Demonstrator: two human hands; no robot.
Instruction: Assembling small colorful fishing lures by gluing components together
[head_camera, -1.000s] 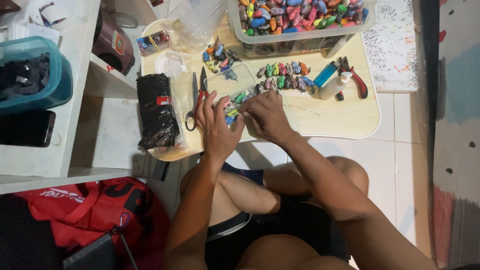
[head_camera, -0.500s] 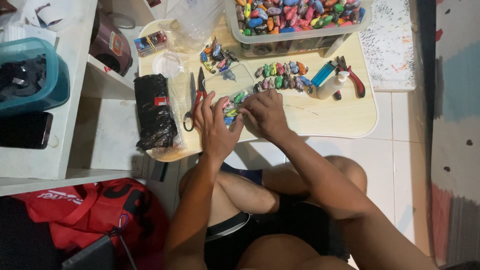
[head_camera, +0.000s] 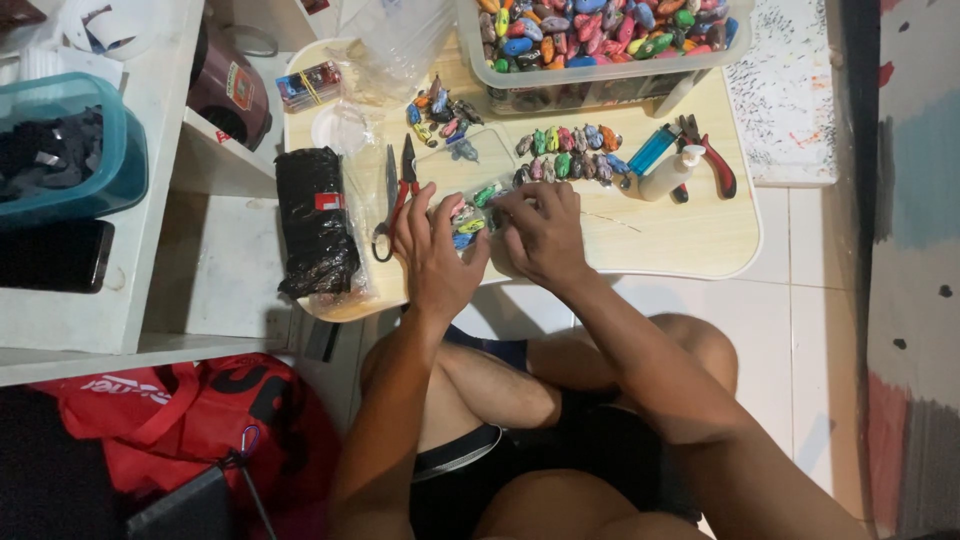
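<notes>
1. Head view is showing a person sitting cross-legged on a tiled floor, leaning over a low wooden table (head_camera: 640, 235) with both hands working at its near edge.
2. The left hand (head_camera: 432, 245) is lying palm down on the table, fingers spread fairly wide, fingertips touching a small cluster of colourful toy pieces (head_camera: 472, 212) (tiny and too blurred to tell exactly what they are).
3. The right hand (head_camera: 540, 232) is sitting just beside it, fingers curled narrow over the same cluster; I cannot tell whether it is actually pinching a piece.
4. That cluster is lying between the 2 hands, near the table's front edge.
5. Red-handled scissors (head_camera: 395, 195) are lying just beyond the left hand, and a black wrapped bundle (head_camera: 315, 225) is resting further left at the table's end.
6. Beyond the right hand, 2 short rows of colourful pieces (head_camera: 565, 152) are lying side by side, with a blue lighter (head_camera: 653, 148), a small white bottle (head_camera: 668, 172) and red-handled pliers (head_camera: 712, 158) just to their right.
7. A clear plastic bin (head_camera: 600, 80) of many more pieces is standing at the table's far side.
8. A red bag (head_camera: 180, 410) is slumping on the floor by the person's left knee.
</notes>
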